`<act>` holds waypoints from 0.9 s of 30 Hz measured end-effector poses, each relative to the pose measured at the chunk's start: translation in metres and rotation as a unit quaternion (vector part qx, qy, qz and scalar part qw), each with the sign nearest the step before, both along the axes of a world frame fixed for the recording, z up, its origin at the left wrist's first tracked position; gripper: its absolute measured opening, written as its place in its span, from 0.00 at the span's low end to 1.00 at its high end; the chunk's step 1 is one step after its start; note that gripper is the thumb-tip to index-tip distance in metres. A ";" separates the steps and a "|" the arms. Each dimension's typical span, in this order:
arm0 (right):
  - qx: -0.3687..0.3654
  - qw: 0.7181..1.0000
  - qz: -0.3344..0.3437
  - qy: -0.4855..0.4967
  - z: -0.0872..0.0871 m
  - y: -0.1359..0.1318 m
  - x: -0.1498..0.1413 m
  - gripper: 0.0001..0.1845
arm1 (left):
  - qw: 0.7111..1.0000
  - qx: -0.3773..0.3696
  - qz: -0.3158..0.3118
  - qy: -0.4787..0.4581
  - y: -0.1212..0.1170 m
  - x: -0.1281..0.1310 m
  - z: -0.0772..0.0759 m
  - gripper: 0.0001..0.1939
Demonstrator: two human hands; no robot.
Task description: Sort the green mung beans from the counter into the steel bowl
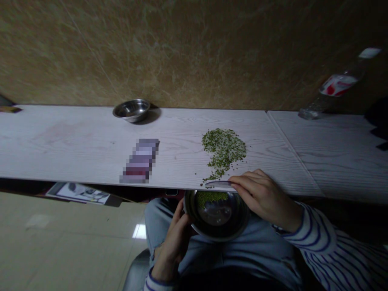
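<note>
My left hand [176, 234] grips the left rim of a metal bowl [218, 236], held over my lap just below the table's front edge. Green beans, small like mung beans [212, 199], lie inside the bowl on the side toward the table. In my right hand [262, 194] is a thin, flat, purplish piece [218, 184], its exact kind unclear. It rests along the table edge above the bowl, close to a few beans. A loose spread of the same green beans [224, 147] covers the tabletop beyond it, trailing down to the edge.
A second metal bowl [132, 110] stands at the back by the wall. A blurred-out rectangular item [141, 161] lies left of the beans. At the far right, a clear plastic bottle [338, 85] stands on the white table [178, 133]. Under the table is an open shelf with papers [80, 193].
</note>
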State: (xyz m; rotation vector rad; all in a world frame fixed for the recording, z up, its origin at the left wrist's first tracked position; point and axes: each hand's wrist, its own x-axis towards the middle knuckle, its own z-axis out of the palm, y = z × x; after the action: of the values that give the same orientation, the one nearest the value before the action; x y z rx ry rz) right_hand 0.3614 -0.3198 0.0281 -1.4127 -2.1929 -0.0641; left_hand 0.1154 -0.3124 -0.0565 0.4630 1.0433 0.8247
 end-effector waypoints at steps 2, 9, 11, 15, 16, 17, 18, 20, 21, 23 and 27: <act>0.004 1.000 -0.011 0.003 0.001 0.000 -0.002 0.09 | 1.000 -0.003 0.002 -0.005 0.000 -0.001 0.000 0.38; 0.003 1.000 -0.026 0.000 0.002 0.001 -0.009 0.09 | 1.000 -0.004 0.006 -0.008 0.002 -0.001 0.000 0.39; 0.002 0.999 -0.035 -0.005 0.002 0.002 -0.008 0.10 | 1.000 -0.006 0.008 -0.010 0.002 -0.002 -0.001 0.39; 0.009 0.998 -0.057 -0.012 0.003 0.003 -0.004 0.10 | 1.000 -0.003 0.005 -0.013 0.003 -0.004 -0.005 0.37; 0.014 0.998 -0.061 -0.010 0.004 0.003 -0.003 0.10 | 1.000 -0.002 0.003 -0.012 0.003 -0.004 -0.007 0.37; 0.019 0.998 -0.064 -0.009 0.005 0.002 -0.002 0.10 | 1.000 0.000 0.001 -0.012 0.003 -0.005 -0.008 0.36; 0.021 0.998 -0.065 -0.007 0.005 0.002 -0.002 0.09 | 1.000 0.003 -0.001 -0.010 0.003 -0.005 -0.008 0.36; 0.022 0.998 -0.063 -0.003 0.007 0.001 -0.002 0.09 | 1.000 0.006 -0.006 -0.007 0.003 -0.005 -0.009 0.35; 0.021 0.998 -0.061 -0.001 0.007 0.000 -0.002 0.09 | 1.000 0.006 -0.008 -0.005 0.003 -0.005 -0.009 0.35; 0.018 0.998 -0.058 0.000 0.007 -0.001 -0.003 0.09 | 1.000 0.001 -0.007 -0.005 0.003 -0.005 -0.007 0.36; 0.013 0.998 -0.057 -0.003 0.007 -0.003 -0.005 0.09 | 1.000 -0.002 0.000 -0.011 0.003 -0.004 -0.005 0.38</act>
State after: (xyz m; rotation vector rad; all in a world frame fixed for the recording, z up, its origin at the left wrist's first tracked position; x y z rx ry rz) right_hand 0.3560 -0.3227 0.0352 -1.5236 -2.1084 -0.1367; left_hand 0.1110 -0.3090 -0.0617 0.4499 1.0246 0.8262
